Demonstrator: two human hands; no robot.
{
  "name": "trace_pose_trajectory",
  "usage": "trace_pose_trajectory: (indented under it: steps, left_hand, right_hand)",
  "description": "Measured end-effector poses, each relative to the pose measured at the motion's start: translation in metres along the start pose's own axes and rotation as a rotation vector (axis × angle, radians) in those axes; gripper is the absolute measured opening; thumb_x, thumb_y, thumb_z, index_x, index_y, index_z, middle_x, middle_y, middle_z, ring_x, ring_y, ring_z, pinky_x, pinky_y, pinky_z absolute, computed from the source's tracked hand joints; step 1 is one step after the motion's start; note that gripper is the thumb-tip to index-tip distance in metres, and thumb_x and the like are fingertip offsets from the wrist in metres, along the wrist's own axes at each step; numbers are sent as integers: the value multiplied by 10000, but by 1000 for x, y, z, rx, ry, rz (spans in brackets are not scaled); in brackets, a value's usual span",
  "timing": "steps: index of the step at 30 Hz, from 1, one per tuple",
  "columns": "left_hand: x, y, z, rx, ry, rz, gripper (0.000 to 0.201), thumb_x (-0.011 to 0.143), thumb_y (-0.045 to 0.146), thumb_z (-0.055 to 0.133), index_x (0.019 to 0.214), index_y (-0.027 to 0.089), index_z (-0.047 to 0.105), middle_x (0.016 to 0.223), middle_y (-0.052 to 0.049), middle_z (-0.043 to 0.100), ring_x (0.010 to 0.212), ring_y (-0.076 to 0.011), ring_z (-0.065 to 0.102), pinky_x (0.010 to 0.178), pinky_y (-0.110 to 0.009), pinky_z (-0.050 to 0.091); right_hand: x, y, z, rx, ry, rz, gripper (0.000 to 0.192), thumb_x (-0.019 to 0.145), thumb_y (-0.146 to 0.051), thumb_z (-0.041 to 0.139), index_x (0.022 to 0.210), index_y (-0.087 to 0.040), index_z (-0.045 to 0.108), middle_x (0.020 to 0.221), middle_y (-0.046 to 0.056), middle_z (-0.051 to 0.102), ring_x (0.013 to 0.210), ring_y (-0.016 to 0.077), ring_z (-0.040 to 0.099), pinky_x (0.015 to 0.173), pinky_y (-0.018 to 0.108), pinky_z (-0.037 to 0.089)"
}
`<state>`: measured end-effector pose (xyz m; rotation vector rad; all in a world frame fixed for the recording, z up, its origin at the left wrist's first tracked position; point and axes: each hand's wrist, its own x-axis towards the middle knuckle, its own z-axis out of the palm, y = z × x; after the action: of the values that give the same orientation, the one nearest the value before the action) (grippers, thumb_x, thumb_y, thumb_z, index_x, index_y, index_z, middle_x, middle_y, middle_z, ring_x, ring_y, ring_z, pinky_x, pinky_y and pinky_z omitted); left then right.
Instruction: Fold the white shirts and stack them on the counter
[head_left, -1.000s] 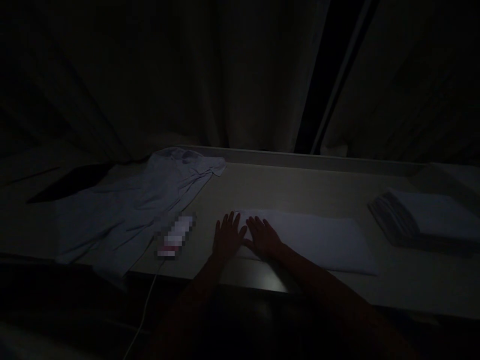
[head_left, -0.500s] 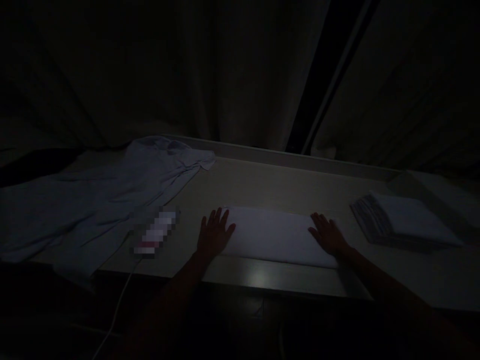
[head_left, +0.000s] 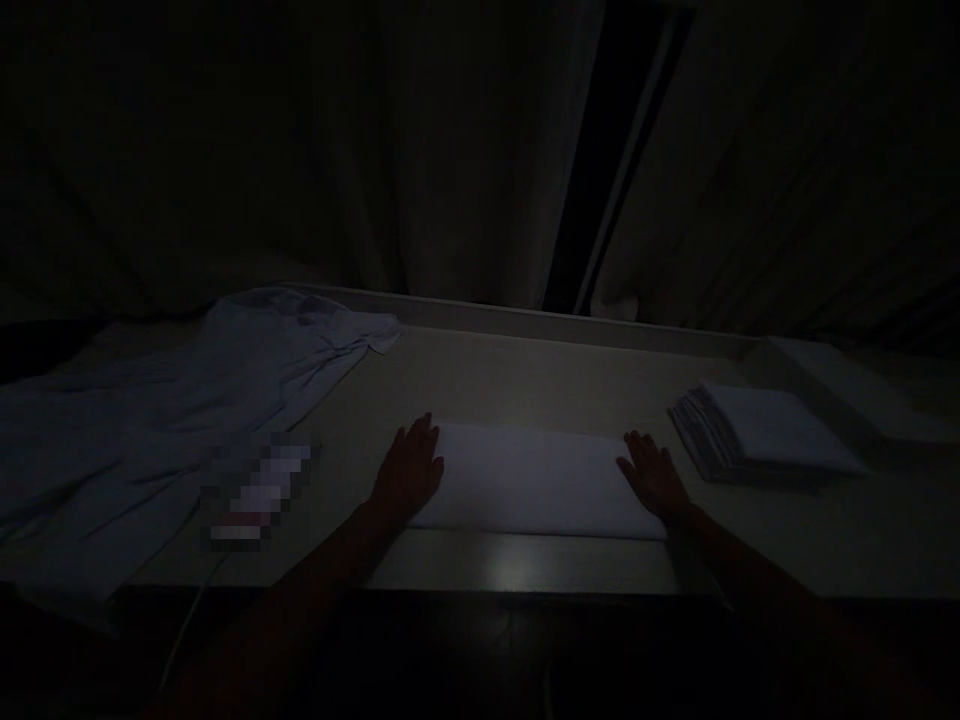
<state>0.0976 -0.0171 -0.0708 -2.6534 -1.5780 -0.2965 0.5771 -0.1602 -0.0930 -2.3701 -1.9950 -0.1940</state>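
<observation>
A long, flat, folded white cloth point(head_left: 532, 482) lies near the front edge of the table, its long side parallel to that edge. My left hand point(head_left: 407, 470) rests palm down on its left end, fingers stretched out and fairly close together. On the right end my right hand point(head_left: 655, 475) lies flat with the fingers extended and the thumb pointing inward. Neither hand grips anything. The dim light hides the finer details of the cloth and fingers.
A pale crumpled garment point(head_left: 247, 370) spreads over the table's left side. Before it lies a pixelated device point(head_left: 259, 492) with a white cable point(head_left: 184, 635). A stack of folded cloths point(head_left: 772, 430) and a pale box-like object point(head_left: 847, 385) are at right. Dark curtains point(head_left: 465, 150) hang behind the table point(head_left: 525, 375).
My left hand has slid outward to the left along the cloth's end, its fingers closer together. My right hand stays at the right end. The camera view has shifted slightly right.
</observation>
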Motion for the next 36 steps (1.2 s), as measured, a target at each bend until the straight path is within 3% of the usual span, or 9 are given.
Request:
trace_pose_trajectory:
  steps: [2, 4, 9, 16, 18, 21, 26, 30, 36]
  left_hand:
    - [9, 3, 4, -22, -55, 64, 606, 936, 441, 286, 1431, 108, 391, 1565, -133, 278, 1434, -246, 274, 1176, -434, 197]
    - [15, 3, 12, -31, -82, -1, 689, 926, 539, 264, 1441, 95, 371, 1547, -148, 313, 1434, -271, 271, 1159, -452, 227]
    - [14, -1, 29, -23, -26, -67, 790, 900, 637, 219, 1480, 107, 292, 1578, -135, 241, 1465, -293, 169, 1163, -472, 193]
    - [13, 26, -9, 42, 32, -71, 716, 907, 565, 263, 1457, 115, 355, 1554, -154, 293, 1465, -314, 161, 1174, -557, -4]
    - [8, 50, -23, 6, 45, -26, 706, 911, 549, 266, 1457, 111, 358, 1560, -146, 283, 1473, -294, 138, 1187, -520, -3]
    - [-4, 98, -31, -69, -9, 116, 663, 929, 518, 242, 1461, 142, 367, 1560, -110, 297, 1469, -262, 171, 1201, -480, 33]
    - [-23, 148, -13, -140, -29, 188, 572, 960, 407, 177, 1476, 231, 349, 1562, -45, 301, 1466, -246, 183, 1191, -516, 79]
    - [-29, 132, -4, -100, -4, 105, 604, 922, 555, 289, 1479, 323, 328, 1579, -28, 257, 1464, -319, 163, 1167, -573, 84]
    - [-18, 71, 0, -10, -8, -13, 752, 868, 680, 286, 1480, 245, 338, 1565, -115, 284, 1452, -345, 191, 1158, -538, 144]
  right_hand:
    - [0, 1, -2, 14, -6, 0, 679, 982, -564, 142, 1532, -171, 204, 1591, 65, 184, 1469, 253, 79, 1159, 522, 143]
    - [0, 0, -3, 20, -15, 2, 683, 981, -571, 139, 1533, -174, 196, 1591, 66, 183, 1469, 250, 89, 1160, 517, 140]
    - [-1, -3, -4, 10, -14, 2, 684, 980, -572, 136, 1533, -174, 198, 1591, 69, 178, 1469, 252, 89, 1160, 522, 131]
    - [1, -11, -34, -53, -15, -43, 660, 976, -514, 183, 1493, -126, 313, 1552, 139, 272, 1458, 311, 123, 1138, 599, 71]
    - [5, -31, -50, -53, 23, -58, 637, 974, -474, 210, 1491, -119, 316, 1558, 142, 250, 1464, 311, 80, 1140, 602, 30]
    - [8, -92, -66, 12, 89, -24, 649, 974, -448, 245, 1495, -63, 278, 1565, 173, 205, 1463, 325, 58, 1138, 605, 29]
    - [-7, -205, -59, 194, 36, -233, 543, 1002, -372, 225, 1498, -164, 306, 1573, 96, 220, 1469, 257, 87, 1160, 543, 80]
    - [-27, -211, -52, 256, 27, -117, 596, 993, -510, 251, 1503, -206, 297, 1575, 91, 213, 1466, 287, 98, 1146, 579, 95]
    - [-45, -143, -51, 239, 20, -32, 702, 961, -623, 241, 1524, -204, 239, 1581, 96, 194, 1465, 293, 93, 1152, 559, 92]
